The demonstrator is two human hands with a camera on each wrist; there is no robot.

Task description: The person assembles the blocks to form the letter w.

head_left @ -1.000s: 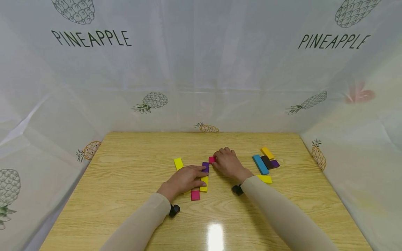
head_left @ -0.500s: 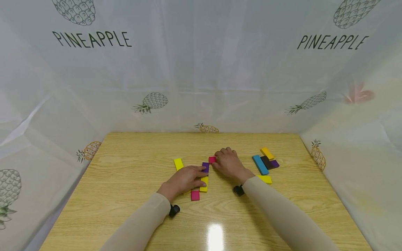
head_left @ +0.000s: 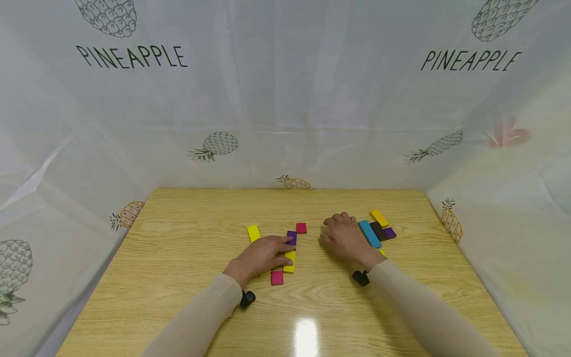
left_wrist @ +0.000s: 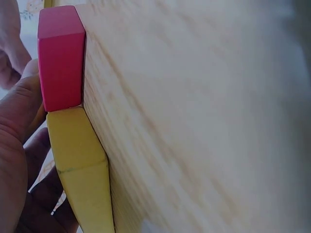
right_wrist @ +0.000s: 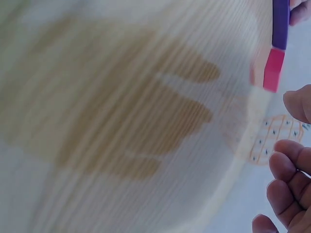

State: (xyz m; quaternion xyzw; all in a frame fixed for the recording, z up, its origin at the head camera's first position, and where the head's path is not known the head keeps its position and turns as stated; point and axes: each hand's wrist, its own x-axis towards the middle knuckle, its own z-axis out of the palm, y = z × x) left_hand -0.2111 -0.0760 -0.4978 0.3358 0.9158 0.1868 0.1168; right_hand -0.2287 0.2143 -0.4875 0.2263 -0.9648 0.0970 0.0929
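Note:
My left hand (head_left: 263, 255) lies over a group of flat coloured blocks, its fingers extended across a purple block (head_left: 292, 234) and a yellow block (head_left: 289, 268). Another yellow block (head_left: 254, 232) sticks out beyond this hand, partly hidden under it. A pink block (head_left: 277, 278) shows at its near side; in the left wrist view that pink block (left_wrist: 60, 68) meets a yellow one (left_wrist: 85, 170) end to corner. By the purple block's far end sits a small pink block (head_left: 301, 228). To its right, my right hand (head_left: 344, 240) hovers with loosely bent fingers, holding nothing.
Right of the right hand lie a blue block (head_left: 370, 234), a dark brown block (head_left: 379, 231), a small purple block (head_left: 390, 233) and an orange block (head_left: 379, 218). A yellow block (head_left: 381, 252) is mostly hidden by the right wrist. A printed curtain (head_left: 285, 99) surrounds the wooden table (head_left: 200, 213).
My right hand has let go of the small pink block and moved right, towards the blue block. The pink block stays where it was. My left hand has not moved.

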